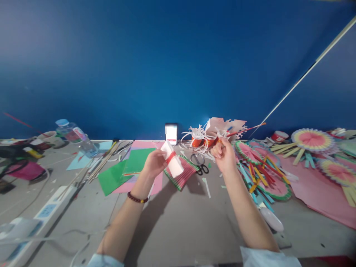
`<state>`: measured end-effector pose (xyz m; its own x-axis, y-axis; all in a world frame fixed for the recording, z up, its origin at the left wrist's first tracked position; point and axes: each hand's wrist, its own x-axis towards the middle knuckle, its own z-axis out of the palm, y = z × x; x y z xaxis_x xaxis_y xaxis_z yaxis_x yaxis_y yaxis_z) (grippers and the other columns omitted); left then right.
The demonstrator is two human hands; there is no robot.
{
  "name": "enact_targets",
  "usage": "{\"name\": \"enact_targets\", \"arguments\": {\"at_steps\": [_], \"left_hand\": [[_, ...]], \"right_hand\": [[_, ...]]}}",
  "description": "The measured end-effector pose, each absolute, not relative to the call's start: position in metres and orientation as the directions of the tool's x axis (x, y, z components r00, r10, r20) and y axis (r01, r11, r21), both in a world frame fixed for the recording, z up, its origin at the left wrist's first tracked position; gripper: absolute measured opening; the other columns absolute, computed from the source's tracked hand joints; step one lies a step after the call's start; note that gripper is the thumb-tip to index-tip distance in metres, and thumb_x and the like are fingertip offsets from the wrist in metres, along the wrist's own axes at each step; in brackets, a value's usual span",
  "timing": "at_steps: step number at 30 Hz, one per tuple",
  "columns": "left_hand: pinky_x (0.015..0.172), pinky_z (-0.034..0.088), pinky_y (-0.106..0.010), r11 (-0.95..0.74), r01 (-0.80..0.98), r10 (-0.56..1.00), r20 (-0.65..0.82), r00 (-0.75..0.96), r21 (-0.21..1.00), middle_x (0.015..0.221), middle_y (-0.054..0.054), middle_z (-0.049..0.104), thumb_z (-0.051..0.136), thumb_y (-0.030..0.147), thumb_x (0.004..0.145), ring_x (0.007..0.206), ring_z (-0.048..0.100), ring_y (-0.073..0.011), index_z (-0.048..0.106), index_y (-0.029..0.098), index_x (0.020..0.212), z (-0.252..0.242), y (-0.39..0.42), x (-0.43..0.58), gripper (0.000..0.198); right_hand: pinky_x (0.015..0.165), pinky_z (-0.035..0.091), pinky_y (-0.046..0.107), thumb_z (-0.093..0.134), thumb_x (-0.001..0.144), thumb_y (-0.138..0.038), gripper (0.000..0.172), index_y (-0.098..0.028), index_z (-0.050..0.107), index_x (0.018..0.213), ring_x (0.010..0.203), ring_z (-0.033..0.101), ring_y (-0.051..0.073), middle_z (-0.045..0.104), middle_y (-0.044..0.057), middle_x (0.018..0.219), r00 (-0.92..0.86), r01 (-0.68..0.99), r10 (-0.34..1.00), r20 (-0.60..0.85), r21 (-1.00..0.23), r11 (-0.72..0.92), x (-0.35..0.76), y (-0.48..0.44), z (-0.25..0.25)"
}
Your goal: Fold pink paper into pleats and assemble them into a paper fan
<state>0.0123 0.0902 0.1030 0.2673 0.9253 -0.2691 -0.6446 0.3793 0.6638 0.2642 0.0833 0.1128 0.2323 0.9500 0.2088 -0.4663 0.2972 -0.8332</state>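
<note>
My left hand (155,162) is closed on the edge of a white bundle with a red band (172,161), tilted above the table. Its exact kind is hard to make out. Beneath it lies a pleated pink and green paper (182,172). Black scissors (202,169) rest just right of the pleats. My right hand (224,155) is raised with curled fingers, thumb and forefinger close together; anything between them is too small to tell. Behind that hand stand red cups with white paper strips (196,141).
Green sheets (114,178) and wooden sticks (102,163) lie left, near a tilted plastic bottle (73,135) and a power strip (47,211). A phone (171,133) leans on the blue wall. Pleated paper rosettes (314,140) and a white computer mouse (272,219) are right.
</note>
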Motion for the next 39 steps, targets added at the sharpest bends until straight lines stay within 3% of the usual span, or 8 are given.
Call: {"name": "enact_targets", "arguments": {"at_steps": [6, 12, 16, 21, 24, 27, 32, 39], "left_hand": [[0.064, 0.052, -0.033, 0.480, -0.733, 0.876, -0.217, 0.431, 0.482, 0.071, -0.008, 0.062, 0.052, 0.019, 0.070, 0.063, 0.061, -0.0177, 0.063, 0.010, 0.092, 0.099, 0.092, 0.009, 0.026], [0.040, 0.038, -0.023, 0.541, -0.705, 0.836, -0.203, 0.510, 0.458, 0.059, 0.000, 0.043, 0.043, 0.046, 0.086, 0.045, 0.041, -0.0113, 0.059, 0.012, 0.083, 0.098, 0.093, 0.012, 0.038], [0.037, 0.031, -0.020, 0.530, -0.700, 0.837, -0.164, 0.522, 0.478, 0.058, 0.000, 0.038, 0.038, 0.040, 0.086, 0.044, 0.036, -0.0104, 0.061, 0.011, 0.083, 0.099, 0.091, 0.012, 0.036], [0.038, 0.032, -0.021, 0.567, -0.644, 0.796, -0.140, 0.589, 0.513, 0.062, -0.002, 0.042, 0.044, 0.036, 0.082, 0.045, 0.036, -0.0101, 0.063, 0.010, 0.086, 0.100, 0.086, 0.018, 0.033], [0.038, 0.032, -0.021, 0.593, -0.601, 0.766, -0.146, 0.626, 0.535, 0.063, -0.003, 0.043, 0.045, 0.036, 0.081, 0.045, 0.036, -0.0102, 0.063, 0.010, 0.089, 0.100, 0.083, 0.024, 0.033], [0.037, 0.031, -0.020, 0.605, -0.582, 0.752, -0.149, 0.643, 0.542, 0.064, -0.003, 0.044, 0.044, 0.036, 0.080, 0.044, 0.035, -0.0095, 0.063, 0.010, 0.091, 0.103, 0.078, 0.030, 0.033], [0.038, 0.029, -0.021, 0.599, -0.583, 0.742, -0.105, 0.662, 0.549, 0.066, -0.002, 0.042, 0.046, 0.040, 0.079, 0.044, 0.034, -0.0089, 0.062, 0.012, 0.093, 0.113, 0.065, 0.036, 0.035], [0.037, 0.028, -0.021, 0.596, -0.569, 0.723, -0.071, 0.687, 0.566, 0.066, -0.001, 0.041, 0.044, 0.041, 0.080, 0.044, 0.033, -0.0091, 0.061, 0.015, 0.095, 0.120, 0.058, 0.034, 0.035]], "right_hand": [[0.035, 0.018, 0.021, 0.066, 0.073, -0.041, 0.028, -0.023, 0.045, 0.067, 0.027, 0.020, 0.004, 0.033, -0.013, 0.034, 0.286, -0.405, 0.927, 0.243, -0.846, 0.347, 0.263, 0.081, 0.118], [0.034, 0.016, 0.020, 0.063, 0.075, -0.041, 0.022, -0.024, 0.050, 0.074, 0.027, 0.020, 0.005, 0.032, -0.014, 0.035, 0.350, -0.255, 0.897, 0.270, -0.894, 0.369, 0.272, 0.086, 0.112], [0.040, 0.027, 0.023, 0.066, 0.073, -0.044, 0.024, -0.022, 0.059, 0.072, 0.037, 0.041, 0.010, 0.050, -0.006, 0.043, 0.309, 0.270, 0.896, 0.319, -0.933, 0.239, 0.285, 0.088, 0.099], [0.071, 0.047, 0.035, 0.069, 0.073, -0.038, 0.018, -0.022, 0.063, 0.069, 0.078, 0.064, 0.025, 0.070, 0.008, 0.079, 0.115, 0.716, 0.904, 0.411, -0.665, 0.211, 0.276, 0.081, 0.087], [0.096, 0.043, 0.047, 0.072, 0.070, -0.038, 0.020, -0.023, 0.067, 0.082, 0.110, 0.057, 0.032, 0.067, 0.011, 0.110, -0.063, 0.676, 0.877, 0.476, -0.626, 0.388, 0.252, 0.074, 0.089], [0.102, 0.041, 0.049, 0.068, 0.075, -0.035, 0.038, -0.025, 0.062, 0.111, 0.118, 0.056, 0.029, 0.062, 0.009, 0.122, -0.275, 0.398, 0.881, 0.385, -0.789, 0.469, 0.226, 0.066, 0.092], [0.083, 0.056, 0.042, 0.074, 0.068, -0.036, 0.061, -0.026, 0.048, 0.123, 0.095, 0.069, 0.024, 0.069, 0.005, 0.104, -0.543, -0.132, 0.824, 0.161, -0.986, 0.105, 0.197, 0.057, 0.080], [0.084, 0.053, 0.038, 0.080, 0.062, -0.035, 0.043, -0.019, 0.066, 0.098, 0.093, 0.067, 0.022, 0.072, 0.004, 0.094, -0.538, 0.003, 0.843, -0.002, -1.000, -0.001, 0.191, 0.054, 0.065]]}}
